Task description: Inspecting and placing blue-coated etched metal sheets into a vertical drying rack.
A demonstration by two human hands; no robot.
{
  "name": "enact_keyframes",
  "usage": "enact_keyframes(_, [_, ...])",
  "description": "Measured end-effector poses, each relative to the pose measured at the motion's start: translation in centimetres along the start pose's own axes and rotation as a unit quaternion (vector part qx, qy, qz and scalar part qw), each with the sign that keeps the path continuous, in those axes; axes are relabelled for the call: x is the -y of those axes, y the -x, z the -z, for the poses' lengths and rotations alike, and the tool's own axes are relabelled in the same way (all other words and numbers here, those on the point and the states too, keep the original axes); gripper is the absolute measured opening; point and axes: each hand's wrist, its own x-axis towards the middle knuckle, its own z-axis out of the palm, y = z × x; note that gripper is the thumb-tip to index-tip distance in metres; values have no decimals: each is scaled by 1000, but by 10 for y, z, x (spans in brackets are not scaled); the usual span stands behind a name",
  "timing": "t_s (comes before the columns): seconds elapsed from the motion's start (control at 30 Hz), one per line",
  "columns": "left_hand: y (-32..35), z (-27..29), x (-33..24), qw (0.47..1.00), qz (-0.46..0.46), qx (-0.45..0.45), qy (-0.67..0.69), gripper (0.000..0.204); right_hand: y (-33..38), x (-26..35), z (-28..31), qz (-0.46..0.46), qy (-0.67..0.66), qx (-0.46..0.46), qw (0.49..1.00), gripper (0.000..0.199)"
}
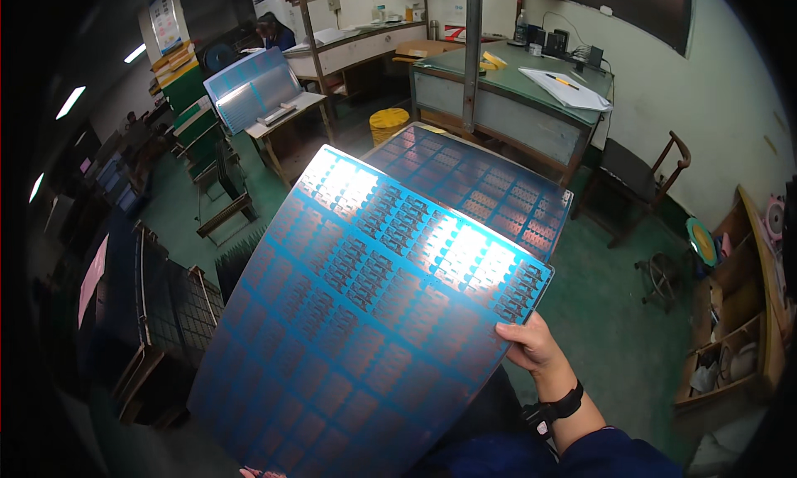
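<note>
Filling the middle and lower left of the frame, nearest the camera, is a large, thin, blue-coated metal sheet (365, 320) patterned with a grid of small repeated rectangular shapes. It is held up tilted, its upper corner catching a bright glare from the ceiling lights. The right hand (531, 345) grips its right edge at the lower right, fingers curled under and thumb on top, a black band on the wrist. Only fingertips of the left hand (264, 473) show at the very bottom edge, touching the sheet's lower corner; whether they clasp it I cannot tell.

A sheet this thin and wide would likely flex, so holding it well seems to call for support at two well-separated edges, a grip kept on the margin and off the patterned area, and a tilt that moves the glare across the grid so each block can be read.

Behind it, upper centre, a second dark blue patterned sheet (490, 183) lies flat, partly covered. Further back stands a green-topped desk (506, 80) with papers. A wooden chair (643, 179) sits at the right, a yellow bucket (388, 123) at upper centre, and a pale sheet on a small desk (253, 84) at upper left. A person (272, 30) works at the far top left.
</note>
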Motion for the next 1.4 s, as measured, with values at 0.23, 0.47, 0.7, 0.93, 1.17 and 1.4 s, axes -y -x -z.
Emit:
enact_keyframes(0.23, [46,-43,-25,948,-258,-174,-64,35,-21,45,41,34,87,-67,993,46])
enact_keyframes(0.47, [13,21,-51,862,-496,-82,-62,36,-27,63,42,-71,383,-15,921,40])
enact_keyframes(0.7, [10,10,-51,804,-579,133,27,26,-57,57,67,145,238,-92,956,30])
enact_keyframes(0.93, [-88,61,-96,830,-313,459,-48,39,-118,61,203,195,57,-58,977,43])
enact_keyframes(1.17, [-46,-34,-41,913,-133,347,166,45,18,17,174,159,18,-17,987,48])
enact_keyframes(1.4, [24,-96,-14,936,-250,210,134,55,169,-10,189,127,-34,51,990,53])
